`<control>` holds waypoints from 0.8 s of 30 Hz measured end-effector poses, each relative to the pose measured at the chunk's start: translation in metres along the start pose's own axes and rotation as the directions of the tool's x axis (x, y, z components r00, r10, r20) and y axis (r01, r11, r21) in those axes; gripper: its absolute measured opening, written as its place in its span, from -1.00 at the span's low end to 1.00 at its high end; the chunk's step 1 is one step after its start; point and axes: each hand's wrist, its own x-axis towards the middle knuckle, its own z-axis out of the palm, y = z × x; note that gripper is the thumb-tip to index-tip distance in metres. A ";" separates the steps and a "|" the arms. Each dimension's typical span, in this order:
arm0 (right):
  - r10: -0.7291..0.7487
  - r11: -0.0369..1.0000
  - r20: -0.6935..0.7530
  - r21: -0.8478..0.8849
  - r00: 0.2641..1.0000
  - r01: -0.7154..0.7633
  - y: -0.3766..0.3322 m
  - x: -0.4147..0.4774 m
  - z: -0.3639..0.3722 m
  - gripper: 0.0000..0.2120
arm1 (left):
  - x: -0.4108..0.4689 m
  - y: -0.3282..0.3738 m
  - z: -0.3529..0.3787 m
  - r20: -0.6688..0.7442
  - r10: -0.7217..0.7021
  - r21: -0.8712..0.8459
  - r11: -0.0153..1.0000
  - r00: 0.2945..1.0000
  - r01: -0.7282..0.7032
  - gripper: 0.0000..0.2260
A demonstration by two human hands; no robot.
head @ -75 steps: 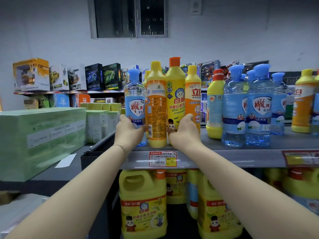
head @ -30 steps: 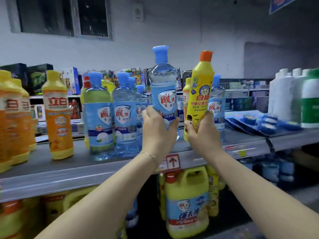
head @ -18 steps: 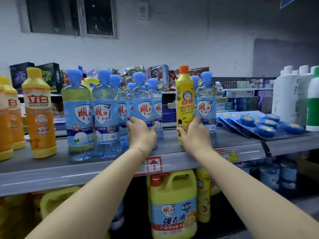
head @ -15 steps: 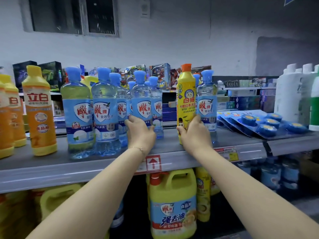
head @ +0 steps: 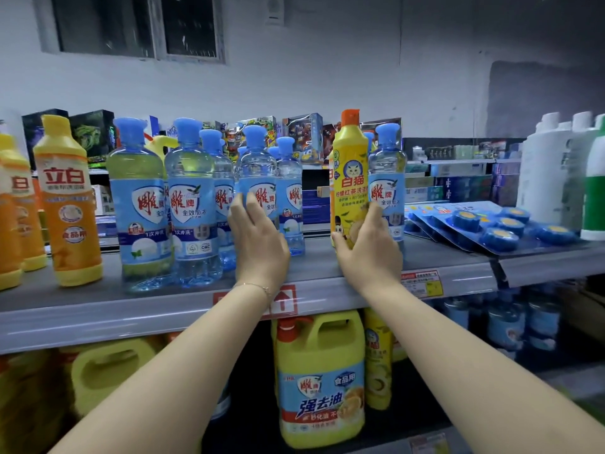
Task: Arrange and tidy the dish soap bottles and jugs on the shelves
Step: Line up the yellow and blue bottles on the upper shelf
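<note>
Gripping yellow bottle (head: 349, 178); right hand (head: 370, 253) fingers (head: 343, 244) around

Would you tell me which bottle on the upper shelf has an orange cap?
The yellow cat-label bottle gripped by the right hand; nearby bottles wear blue or yellow caps.

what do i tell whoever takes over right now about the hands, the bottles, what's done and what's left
Left hand: open, fingers resting on a clear blue-capped bottle that stands in its group on the upper shelf.
Right hand: grips the yellow orange-capped bottle, upright on the same shelf beside another blue-capped bottle.
Done: both bottles are standing on the shelf.
Left: let go, probably square up the rows, then check the yellow jug below.
</note>
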 end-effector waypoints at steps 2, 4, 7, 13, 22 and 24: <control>-0.004 1.000 0.001 -0.021 1.000 0.004 0.001 0.000 -0.003 -0.34 | -0.002 0.000 -0.001 -0.008 0.074 0.019 0.997 0.997 -0.074 -0.43; -0.011 0.999 -0.003 -0.030 1.000 0.011 0.002 0.000 -0.006 -0.33 | -0.005 0.000 -0.001 -0.012 0.170 0.059 0.984 0.985 -0.169 -0.49; -0.021 1.000 -0.007 0.012 1.000 0.021 0.004 -0.001 -0.012 -0.32 | -0.011 0.005 0.001 0.061 0.292 0.036 0.955 0.954 -0.295 -0.55; -0.008 0.994 -0.064 0.107 0.998 0.015 0.006 -0.001 -0.025 -0.34 | -0.018 0.042 0.009 0.284 0.311 -0.283 0.931 0.907 -0.231 -0.61; -0.030 0.999 -0.244 0.016 0.969 0.035 0.026 0.025 -0.074 -0.52 | -0.004 0.074 0.040 0.522 0.111 -0.340 0.937 0.846 0.087 -0.57; 0.001 1.000 -0.241 -0.011 0.971 -0.004 0.038 0.032 -0.080 -0.56 | -0.002 0.079 0.047 0.536 0.093 -0.318 0.943 0.839 0.098 -0.60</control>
